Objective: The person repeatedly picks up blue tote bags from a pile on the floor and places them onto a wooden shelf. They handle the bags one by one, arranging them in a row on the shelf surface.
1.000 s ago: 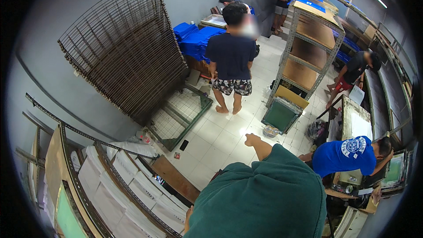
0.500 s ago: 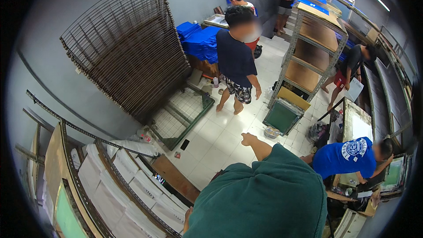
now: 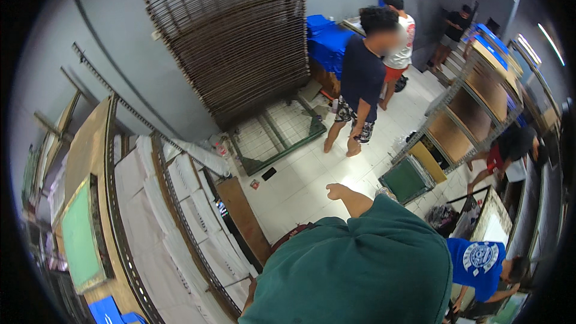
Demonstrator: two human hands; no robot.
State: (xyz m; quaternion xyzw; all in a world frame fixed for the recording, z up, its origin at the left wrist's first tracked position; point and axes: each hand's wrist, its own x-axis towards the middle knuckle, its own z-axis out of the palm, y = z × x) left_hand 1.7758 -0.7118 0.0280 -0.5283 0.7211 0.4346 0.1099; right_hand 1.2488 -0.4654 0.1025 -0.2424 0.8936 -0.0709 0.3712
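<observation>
My green shirt fills the bottom middle of the head view. From its sleeve my right hand (image 3: 341,193) reaches forward over the white tiled floor (image 3: 312,204). Its fingers look curled into a loose fist, and I see nothing in them. Of my left arm only a sliver (image 3: 249,294) shows at the shirt's left edge; its fingers are hidden. Beside it stands a metal shelf rack with long stacks of whitish sheets (image 3: 162,228). A brown board (image 3: 243,219) leans at the rack's right side. A dark phone (image 3: 269,174) lies on the floor ahead.
A tall wire drying rack (image 3: 240,48) stands at the far wall, near a blue pile (image 3: 330,45). A person in navy (image 3: 363,72) stands ahead, another in blue (image 3: 477,264) bends at right. Green-screened frames (image 3: 408,180) lean against a shelf unit (image 3: 474,114).
The view has swung left, so the room has shifted right in the picture. More of the left rack and its green-screened frame shows. My right hand keeps nearly the same place before me.
</observation>
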